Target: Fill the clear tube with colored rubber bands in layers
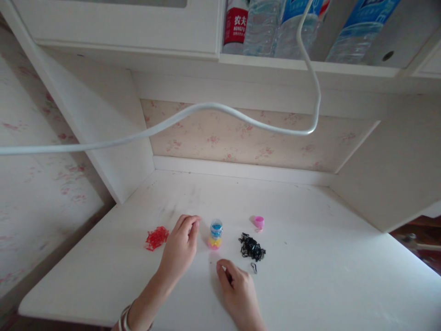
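Observation:
A small clear bottle (215, 234) stands upright between my hands, with blue, yellow and pink layers inside. My left hand (181, 246) is just left of it, thumb and fingers pinched together; anything between them is too small to make out. To that hand's left lies a pile of red rubber bands (157, 238). My right hand (237, 287) rests low in front of the bottle with curled fingers, thumb against forefinger, and I cannot see what they hold. Beyond it is a pile of black rubber bands (252, 247), with one loose black band (254, 267) nearer me.
A pink cap (259, 223) sits behind the black pile on the white desk (310, 285). A white cable (213, 106) hangs across the view above the desk. Overhead, a shelf (310, 63) holds several water bottles (262, 27). White side panels (386, 174) flank the desk.

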A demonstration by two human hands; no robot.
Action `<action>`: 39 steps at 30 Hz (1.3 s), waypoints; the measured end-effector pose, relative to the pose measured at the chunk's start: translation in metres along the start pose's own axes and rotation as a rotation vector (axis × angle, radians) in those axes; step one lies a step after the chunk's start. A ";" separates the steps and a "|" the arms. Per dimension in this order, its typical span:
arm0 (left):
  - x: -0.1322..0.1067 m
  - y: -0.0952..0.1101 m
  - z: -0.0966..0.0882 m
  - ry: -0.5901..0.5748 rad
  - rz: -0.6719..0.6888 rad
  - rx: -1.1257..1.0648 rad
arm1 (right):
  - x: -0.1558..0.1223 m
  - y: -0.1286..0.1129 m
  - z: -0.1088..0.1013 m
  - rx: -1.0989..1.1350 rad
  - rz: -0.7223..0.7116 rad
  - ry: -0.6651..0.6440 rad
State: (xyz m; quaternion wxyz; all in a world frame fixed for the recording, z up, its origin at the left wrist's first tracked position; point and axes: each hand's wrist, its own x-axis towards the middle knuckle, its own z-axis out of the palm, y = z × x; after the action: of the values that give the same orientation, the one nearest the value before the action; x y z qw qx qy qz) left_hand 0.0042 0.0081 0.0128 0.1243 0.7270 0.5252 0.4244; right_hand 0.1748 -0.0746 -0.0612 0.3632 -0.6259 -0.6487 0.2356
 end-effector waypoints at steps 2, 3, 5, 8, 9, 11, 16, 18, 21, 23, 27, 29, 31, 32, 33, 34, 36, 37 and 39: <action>-0.013 -0.020 -0.006 -0.026 -0.037 0.055 | -0.001 0.001 0.000 -0.013 0.001 -0.017; -0.020 -0.030 -0.009 -0.041 -0.059 0.090 | -0.001 0.000 0.000 -0.027 -0.002 -0.025; -0.036 -0.048 -0.014 -0.089 -0.120 0.158 | -0.001 -0.002 0.001 -0.091 -0.010 -0.044; -0.056 -0.064 -0.018 -0.204 -0.205 0.292 | 0.001 -0.011 0.004 -0.284 -0.025 -0.095; -0.060 -0.065 -0.019 -0.242 -0.214 0.336 | 0.003 -0.016 0.005 -0.351 -0.025 -0.114; -0.065 -0.064 -0.018 -0.299 -0.215 0.409 | 0.006 -0.028 0.010 -0.448 -0.025 -0.145; -0.063 -0.056 -0.013 -0.309 -0.183 0.487 | 0.022 -0.060 0.031 -0.561 -0.060 -0.191; -0.064 -0.056 -0.013 -0.293 -0.163 0.480 | 0.030 -0.068 0.040 -0.588 -0.057 -0.194; -0.069 -0.061 -0.013 -0.244 -0.121 0.445 | 0.038 -0.073 0.051 -0.601 -0.056 -0.180; -0.072 -0.065 -0.012 -0.193 -0.093 0.416 | 0.040 -0.072 0.055 -0.595 -0.057 -0.170; -0.076 -0.074 -0.010 -0.100 -0.080 0.362 | 0.038 -0.068 0.058 -0.566 -0.052 -0.128; -0.077 -0.076 -0.010 -0.084 -0.096 0.331 | 0.035 -0.067 0.056 -0.549 -0.067 -0.093; -0.077 -0.078 -0.011 -0.091 -0.121 0.287 | 0.030 -0.067 0.050 -0.531 -0.095 -0.050; -0.077 -0.079 -0.011 -0.094 -0.133 0.264 | 0.028 -0.067 0.047 -0.520 -0.109 -0.024; -0.077 -0.080 -0.011 -0.091 -0.142 0.242 | 0.026 -0.067 0.042 -0.504 -0.124 0.006; -0.077 -0.081 -0.011 -0.083 -0.148 0.221 | 0.024 -0.067 0.036 -0.482 -0.138 0.039; -0.077 -0.084 -0.010 -0.061 -0.159 0.194 | 0.022 -0.068 0.020 -0.419 -0.158 0.108; -0.078 -0.084 -0.010 -0.052 -0.167 0.184 | 0.023 -0.069 0.011 -0.386 -0.158 0.141; -0.078 -0.085 -0.010 -0.044 -0.177 0.164 | 0.029 -0.071 -0.010 -0.337 -0.135 0.214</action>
State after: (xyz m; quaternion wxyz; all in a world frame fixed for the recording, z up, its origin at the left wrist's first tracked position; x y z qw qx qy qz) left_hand -0.0662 -0.0268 -0.0725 0.1131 0.6946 0.6176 0.3512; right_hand 0.1385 -0.0548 0.0041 0.3353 -0.6543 -0.6771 0.0310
